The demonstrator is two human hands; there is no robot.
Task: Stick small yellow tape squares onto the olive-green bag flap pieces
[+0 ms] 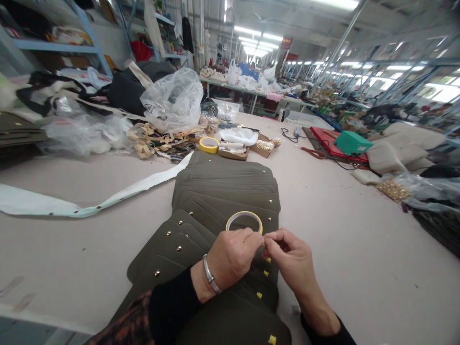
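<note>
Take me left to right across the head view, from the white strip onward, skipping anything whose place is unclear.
White strip, left hand, right hand, green box, pile of gold-coloured pieces.

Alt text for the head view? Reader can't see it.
A left hand holding a yellow tape roll meets a right hand at the fingertips, above a fanned stack of dark olive pieces with metal studs and yellow tabs, on a pale worktable. Farther back are a second yellow roll and a clear plastic bag.
</note>
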